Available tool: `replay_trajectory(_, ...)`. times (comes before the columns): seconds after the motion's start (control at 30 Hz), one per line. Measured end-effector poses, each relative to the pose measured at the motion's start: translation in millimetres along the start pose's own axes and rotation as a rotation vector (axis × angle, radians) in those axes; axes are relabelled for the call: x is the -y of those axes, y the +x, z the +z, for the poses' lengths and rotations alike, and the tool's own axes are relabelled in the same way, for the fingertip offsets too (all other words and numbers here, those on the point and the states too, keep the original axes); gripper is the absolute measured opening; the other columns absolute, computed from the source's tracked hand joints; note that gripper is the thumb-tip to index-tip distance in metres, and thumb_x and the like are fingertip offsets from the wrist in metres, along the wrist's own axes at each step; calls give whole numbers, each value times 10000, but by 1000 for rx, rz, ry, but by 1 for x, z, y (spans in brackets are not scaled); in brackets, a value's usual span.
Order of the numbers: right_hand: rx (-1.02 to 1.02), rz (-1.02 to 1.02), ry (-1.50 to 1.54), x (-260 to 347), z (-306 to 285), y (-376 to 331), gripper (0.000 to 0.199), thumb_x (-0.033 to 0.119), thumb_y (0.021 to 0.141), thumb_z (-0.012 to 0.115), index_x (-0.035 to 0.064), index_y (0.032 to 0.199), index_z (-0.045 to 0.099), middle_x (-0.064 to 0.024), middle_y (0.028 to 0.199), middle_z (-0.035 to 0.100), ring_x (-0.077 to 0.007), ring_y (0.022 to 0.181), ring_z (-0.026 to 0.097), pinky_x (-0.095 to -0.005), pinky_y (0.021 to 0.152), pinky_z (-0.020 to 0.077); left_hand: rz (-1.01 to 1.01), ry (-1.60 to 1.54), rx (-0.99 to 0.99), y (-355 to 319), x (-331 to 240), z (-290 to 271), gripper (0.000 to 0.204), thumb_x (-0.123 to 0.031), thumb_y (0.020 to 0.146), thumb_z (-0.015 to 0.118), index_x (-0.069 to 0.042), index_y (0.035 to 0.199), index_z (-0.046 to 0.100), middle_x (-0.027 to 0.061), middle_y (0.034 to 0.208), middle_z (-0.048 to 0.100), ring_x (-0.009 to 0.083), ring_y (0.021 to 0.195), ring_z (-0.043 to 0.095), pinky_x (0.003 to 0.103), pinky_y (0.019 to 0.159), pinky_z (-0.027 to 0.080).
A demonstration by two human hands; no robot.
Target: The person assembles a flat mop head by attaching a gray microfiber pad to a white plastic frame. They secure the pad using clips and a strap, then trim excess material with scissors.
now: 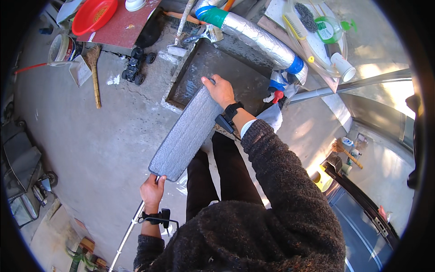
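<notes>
Both hands grip the grey mop pad (186, 133): right hand (220, 89) clasps its far end, left hand (152, 189) pinches the near end; the pad hangs stretched over the wet basin (235, 75), not yet lowered.

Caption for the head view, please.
Both hands, left hand and right hand, grip opposite ends of a grey mop pad over concrete floor.

One grey mop pad (186, 133), two brooms (94, 72), one red basin (94, 15).

Left hand (152, 189) low with fingers curled shut, right hand (221, 90) stretched forward, closed.
</notes>
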State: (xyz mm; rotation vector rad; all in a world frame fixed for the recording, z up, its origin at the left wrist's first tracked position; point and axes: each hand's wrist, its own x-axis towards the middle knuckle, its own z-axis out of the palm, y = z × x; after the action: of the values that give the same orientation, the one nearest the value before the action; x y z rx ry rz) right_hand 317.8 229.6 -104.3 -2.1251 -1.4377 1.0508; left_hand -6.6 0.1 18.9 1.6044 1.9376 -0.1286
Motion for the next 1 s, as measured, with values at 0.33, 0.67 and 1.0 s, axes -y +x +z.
replay_trajectory(0.33, -150, 124, 254, -47, 31, 20, 484, 440, 935, 515, -11, 829, 655, -245, 774, 649, -410, 801, 631, -441, 710, 483, 2, 45, -6, -4, 9, 2, 344, -430, 822, 681, -93, 872, 632, 137, 703, 648, 375, 644, 631, 462, 563, 486)
replay_trajectory(0.67, -224, 64, -172, -83, -7, 8, 322, 220, 832, 662, 93, 1127, 634, -151, 969, 664, -325, 907, 650, -401, 784, 511, -42, 48, 17, 7, 16, 11, 377, -471, 836, 650, -99, 894, 629, 165, 687, 643, 400, 653, 628, 493, 561, 479)
replay_trajectory(1.0, -128, 34, -203, -41, -53, -8, 650, 119, 783, 617, 77, 1397, 409, -262, 1248, 541, -395, 1089, 573, -416, 932, 464, -214, 43, 14, 7, 27, 8, 385, -483, 851, 631, -108, 940, 642, 189, 719, 643, 422, 676, 619, 511, 577, 468)
